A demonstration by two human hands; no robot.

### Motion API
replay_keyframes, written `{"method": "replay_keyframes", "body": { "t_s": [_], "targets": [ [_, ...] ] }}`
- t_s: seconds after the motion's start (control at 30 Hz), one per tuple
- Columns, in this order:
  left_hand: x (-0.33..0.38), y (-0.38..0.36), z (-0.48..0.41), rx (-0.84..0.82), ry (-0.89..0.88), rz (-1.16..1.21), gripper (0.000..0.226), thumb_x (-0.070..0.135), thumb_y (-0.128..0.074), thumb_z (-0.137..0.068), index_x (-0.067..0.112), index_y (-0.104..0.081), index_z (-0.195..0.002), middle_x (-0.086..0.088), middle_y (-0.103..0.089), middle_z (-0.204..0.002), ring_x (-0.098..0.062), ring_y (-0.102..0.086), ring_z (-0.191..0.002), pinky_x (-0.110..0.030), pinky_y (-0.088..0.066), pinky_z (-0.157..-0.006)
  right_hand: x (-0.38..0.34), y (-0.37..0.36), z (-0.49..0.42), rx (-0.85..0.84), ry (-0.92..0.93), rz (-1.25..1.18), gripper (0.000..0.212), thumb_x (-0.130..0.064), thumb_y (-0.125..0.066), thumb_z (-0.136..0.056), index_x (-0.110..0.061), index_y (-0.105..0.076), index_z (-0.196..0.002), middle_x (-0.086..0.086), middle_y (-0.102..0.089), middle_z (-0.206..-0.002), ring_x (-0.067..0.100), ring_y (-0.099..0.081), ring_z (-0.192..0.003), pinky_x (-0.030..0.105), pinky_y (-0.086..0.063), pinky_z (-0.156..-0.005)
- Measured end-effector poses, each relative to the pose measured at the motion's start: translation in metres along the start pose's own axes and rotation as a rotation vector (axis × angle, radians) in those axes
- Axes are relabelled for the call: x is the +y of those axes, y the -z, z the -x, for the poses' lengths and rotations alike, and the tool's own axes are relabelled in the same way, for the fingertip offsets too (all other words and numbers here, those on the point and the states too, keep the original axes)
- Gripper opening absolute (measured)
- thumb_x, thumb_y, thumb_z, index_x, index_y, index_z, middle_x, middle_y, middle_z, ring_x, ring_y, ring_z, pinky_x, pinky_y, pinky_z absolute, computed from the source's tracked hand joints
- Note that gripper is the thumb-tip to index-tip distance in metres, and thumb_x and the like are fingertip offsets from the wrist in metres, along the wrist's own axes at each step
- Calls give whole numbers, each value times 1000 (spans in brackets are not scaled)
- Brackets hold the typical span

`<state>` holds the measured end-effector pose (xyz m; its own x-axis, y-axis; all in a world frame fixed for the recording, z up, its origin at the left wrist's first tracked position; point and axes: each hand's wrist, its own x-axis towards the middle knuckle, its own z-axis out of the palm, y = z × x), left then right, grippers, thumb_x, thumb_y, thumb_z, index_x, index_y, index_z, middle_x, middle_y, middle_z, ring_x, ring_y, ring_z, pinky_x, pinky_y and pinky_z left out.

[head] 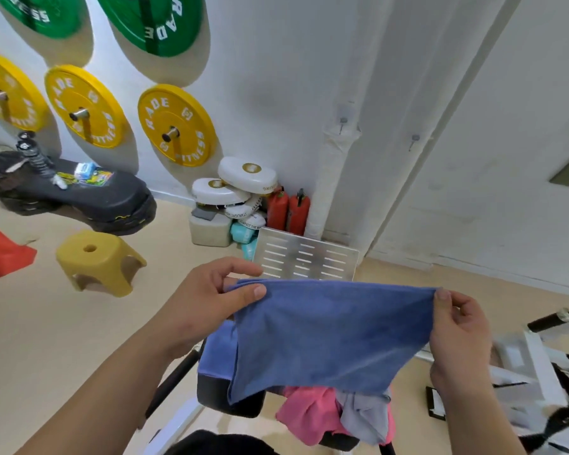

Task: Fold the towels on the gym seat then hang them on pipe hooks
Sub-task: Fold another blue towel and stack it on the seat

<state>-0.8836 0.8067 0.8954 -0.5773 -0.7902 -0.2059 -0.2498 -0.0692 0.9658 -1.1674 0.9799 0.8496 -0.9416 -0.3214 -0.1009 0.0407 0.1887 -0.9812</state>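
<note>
**Blue towel held up by its top corners, fold in hand**

Blue towel hangs in the air in front of the person, above the seat, with its top edge pulled nearly straight between the two hands. Left hand pinches the top left corner, thumb on the near face and fingers curled behind. Right hand pinches the top right corner between thumb and forefinger. Two layers seem to show at the top left edge, so it may be folded once already, but the view is too soft to be sure.

Below it, a second blue cloth lies flat on the seat, touching the hanging towel's left side. A pink towel and a grey towel lie crumpled together at the seat's near end, not yet folded. Two hooks sit on the white pipes by the wall, well apart from the hands, and both are bare.

Notes for doing the step well:
- Keep the top edge taut and level. The lower hem sags towards the right.
- Bring the corners together squarely and check that the hems match before pinching.
- Lay it on the flat cloth to crease it, clear of the crumpled pair.
- Leave a clean folded edge to drop over a hook.
</note>
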Motion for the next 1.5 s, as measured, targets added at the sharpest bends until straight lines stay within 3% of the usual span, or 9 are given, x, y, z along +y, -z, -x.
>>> {"method": "replay_keyframes", "body": {
  "t_s": [0.27,0.43,0.6,0.7,0.93,1.07,1.17,1.37,1.5],
  "targets": [
    [-18,65,-36,123,48,-1,24,27,-86,-80,8,-72,-74,-24,-69,-76,-20,-61,-64,-39,-51,-63,-12,-62,25,49,-7,37,13,-30,-56,-104,-29,-61,-93,6,-66,-103,21,-59,-92,42,-49,-83],
    [-19,85,-54,60,16,0,24,24,-88,-75,10,-70,-68,-13,-68,-66,-17,-58,-63,-40,-48,-66,-24,-79,31,82,41,70,14,-34,-56,-103,-31,-63,-92,7,-69,-96,24,-63,-90,49,-54,-86],
    [-22,114,-64,63,23,108,38,41,-87,-63,9,-72,-76,-13,-70,-69,-21,-64,-65,-41,-57,-69,-32,-97,25,29,56,79,15,-26,-55,-105,-25,-63,-92,1,-66,-85,15,-59,-79,36,-48,-78],
    [-26,128,-67,66,59,204,19,26,-78,-81,8,-76,-85,-14,-72,-74,-26,-67,-74,-45,-58,-77,-33,-111,23,-4,43,76,15,-26,-57,-104,-23,-65,-92,1,-70,-87,16,-62,-82,34,-50,-77],
    [-38,110,-67,400,85,146,39,39,-88,-74,8,-65,-74,-24,-61,-70,-20,-52,-65,-38,-45,-62,-46,-158,61,-209,-64,-11,13,-19,-61,-102,-8,-65,-98,7,-69,-82,21,-61,-76,40,-52,-67],
    [-19,73,-52,317,42,134,36,30,-88,-75,11,-59,-65,2,-54,-56,-11,-47,-55,-27,-43,-54,-59,-187,107,-479,-48,-42,8,-19,-71,-95,-12,-68,-92,17,-75,-89,32,-71,-77,50,-60,-71],
    [-14,52,-43,247,42,212,22,24,-86,-79,16,-69,-69,0,-68,-61,-11,-59,-57,-29,-53,-57,-53,-202,126,-581,29,-58,6,-24,-75,-91,-20,-73,-88,20,-76,-92,42,-74,-89,58,-62,-79],
    [-24,55,-28,69,53,198,15,7,-74,-90,20,-80,-96,1,-81,-88,-16,-77,-87,-29,-63,-83,-33,-191,132,-583,3,-103,10,-22,-82,-86,-13,-76,-88,24,-75,-92,51,-70,-93,74,-55,-78],
    [-33,39,-9,-42,51,94,29,5,-63,-97,26,-80,-104,12,-80,-97,-5,-75,-95,-23,-59,-88,-12,-177,152,-433,-14,-59,16,-8,-77,-88,-22,-78,-80,13,-78,-84,33,-75,-83,64,-59,-82]
  ]
}}
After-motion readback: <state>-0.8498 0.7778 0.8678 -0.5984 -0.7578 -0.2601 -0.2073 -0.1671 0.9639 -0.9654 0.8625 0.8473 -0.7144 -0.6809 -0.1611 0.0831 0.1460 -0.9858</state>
